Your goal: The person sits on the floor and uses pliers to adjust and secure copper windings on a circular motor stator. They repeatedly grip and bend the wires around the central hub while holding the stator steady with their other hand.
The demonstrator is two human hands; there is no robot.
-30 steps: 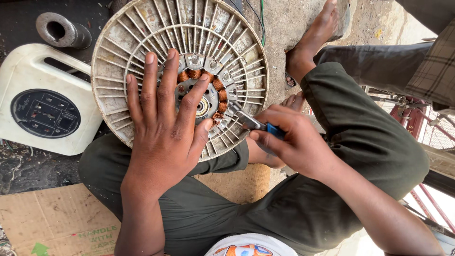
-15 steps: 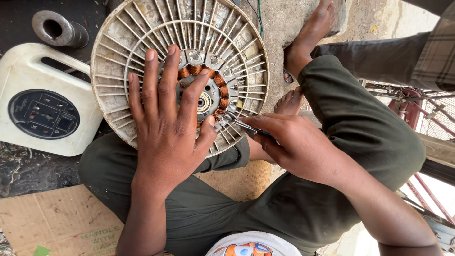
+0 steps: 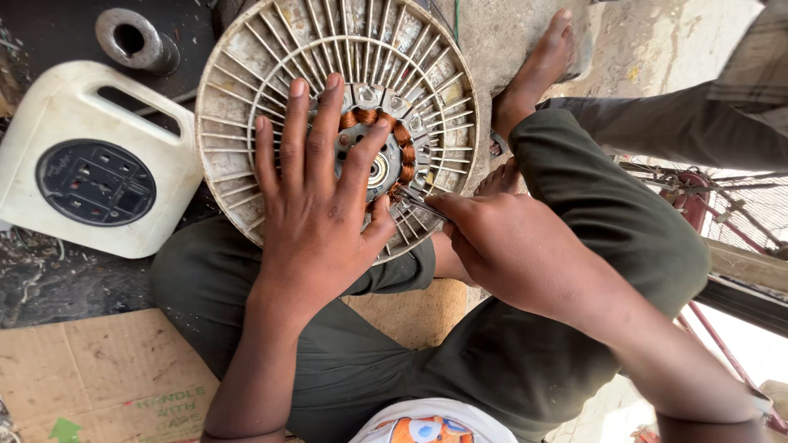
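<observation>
A round, dirty white ribbed motor housing (image 3: pixel 246 90) lies on my lap and the ground. Copper coils (image 3: pixel 394 131) ring its metal hub (image 3: pixel 379 170). My left hand (image 3: pixel 316 205) lies flat on the housing, fingers spread, pressing it down. My right hand (image 3: pixel 513 250) is closed around a thin metal tool (image 3: pixel 423 203) whose tip reaches the coils at the lower right of the hub. The tool's handle is hidden inside the hand.
A white cable reel box with a black socket panel (image 3: pixel 90 176) stands at the left. A metal ring (image 3: pixel 135 37) lies above it. Cardboard (image 3: pixel 98 377) lies at the lower left. My bare foot (image 3: pixel 538 70) rests at the upper right beside red metal framing (image 3: pixel 722 205).
My right hand has closed further over the tool, hiding its blue handle, and shifted slightly toward the hub. My left hand stays pressed on the housing.
</observation>
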